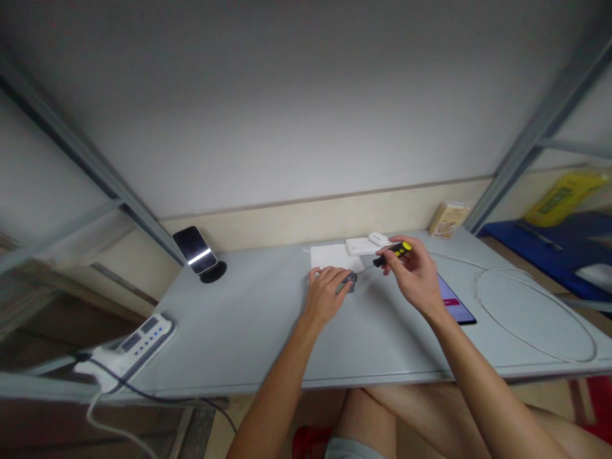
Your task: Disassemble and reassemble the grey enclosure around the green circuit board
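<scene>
My right hand (pixel 415 274) is closed around the black and yellow handle of a screwdriver (pixel 396 252). The thin shaft points left and down towards a small dark grey part (pixel 351 280). My left hand (pixel 327 292) grips that part at the desk surface, its fingers wrapped over most of it. Whether the screwdriver's tip touches the part is too small to tell. Behind my left hand lies a white sheet of paper (pixel 329 256). A tablet with a lit screen (pixel 456 303) lies partly hidden under my right forearm.
White boxy devices (pixel 359 247) sit behind the paper. A phone (pixel 195 250) leans on a black stand at the left, and a power strip (pixel 138 347) lies at the front left. A white cable (pixel 526 347) loops on the right; a small box (pixel 448 220) stands at the back right.
</scene>
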{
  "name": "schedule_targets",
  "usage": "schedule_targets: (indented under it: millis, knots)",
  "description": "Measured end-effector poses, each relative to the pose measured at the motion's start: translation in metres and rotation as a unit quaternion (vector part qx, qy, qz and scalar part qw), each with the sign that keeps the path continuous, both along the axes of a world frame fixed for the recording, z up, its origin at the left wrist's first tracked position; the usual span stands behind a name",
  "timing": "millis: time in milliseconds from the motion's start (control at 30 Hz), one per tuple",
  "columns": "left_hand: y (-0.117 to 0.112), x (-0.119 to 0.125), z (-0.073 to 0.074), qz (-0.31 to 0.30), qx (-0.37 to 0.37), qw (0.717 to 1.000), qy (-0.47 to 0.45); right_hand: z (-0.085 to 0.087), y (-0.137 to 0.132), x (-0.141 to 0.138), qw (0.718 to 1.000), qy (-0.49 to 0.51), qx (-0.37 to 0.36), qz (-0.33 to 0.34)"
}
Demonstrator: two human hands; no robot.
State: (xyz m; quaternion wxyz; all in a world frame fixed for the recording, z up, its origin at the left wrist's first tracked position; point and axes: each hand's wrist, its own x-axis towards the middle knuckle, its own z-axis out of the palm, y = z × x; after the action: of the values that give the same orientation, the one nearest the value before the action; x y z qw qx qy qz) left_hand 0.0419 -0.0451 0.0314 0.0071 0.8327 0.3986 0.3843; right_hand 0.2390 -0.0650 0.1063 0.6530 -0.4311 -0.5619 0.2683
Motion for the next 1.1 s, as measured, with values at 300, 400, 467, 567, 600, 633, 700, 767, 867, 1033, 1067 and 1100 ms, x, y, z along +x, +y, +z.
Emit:
schedule_targets:
  millis: [300, 400, 467, 567, 600, 633, 700, 767, 867, 1033, 1067, 1100]
  knots:
    - [-0.001, 0.001, 0.003, 0.001, -0.013, 1.000, -0.004, 0.003, 0.007, -0.004, 0.999, -0.014, -0.026, 0.033]
    - [0.000, 0.001, 0.003, -0.003, -0.016, 1.000, -0.005, 0.005, 0.009, -0.005, 0.998, -0.036, -0.028, 0.044]
    - [0.000, 0.001, 0.003, -0.003, -0.016, 1.000, -0.007, 0.009, 0.012, -0.005, 0.996, -0.063, -0.025, 0.053]
    - [-0.001, 0.001, 0.002, -0.003, -0.018, 1.000, -0.010, 0.016, 0.017, -0.003, 0.990, -0.115, -0.022, 0.078]
    - [-0.001, 0.001, 0.003, -0.004, -0.022, 1.000, -0.010, 0.019, 0.019, -0.002, 0.987, -0.130, -0.022, 0.091]
    - [-0.001, 0.001, 0.003, -0.003, -0.029, 1.000, -0.008, 0.022, 0.021, -0.002, 0.984, -0.142, -0.022, 0.106]
    - [-0.001, 0.001, 0.003, -0.001, -0.045, 0.999, 0.000, 0.028, 0.025, -0.002, 0.978, -0.161, -0.019, 0.134]
    - [-0.001, 0.001, 0.003, 0.001, -0.058, 0.998, 0.009, 0.031, 0.028, -0.005, 0.972, -0.178, -0.015, 0.151]
    - [0.000, 0.000, 0.003, 0.001, -0.059, 0.998, 0.016, 0.030, 0.032, -0.010, 0.975, -0.194, -0.016, 0.106]
    - [0.001, 0.001, -0.001, 0.008, -0.032, 0.999, 0.022, 0.008, 0.040, -0.010, 0.978, -0.180, -0.051, -0.092]
    - [0.001, 0.001, -0.002, 0.010, -0.026, 0.999, 0.026, 0.002, 0.042, -0.008, 0.978, -0.158, -0.054, -0.122]
    - [0.002, 0.001, -0.002, 0.010, -0.021, 0.999, 0.032, -0.005, 0.043, -0.006, 0.980, -0.124, -0.056, -0.145]
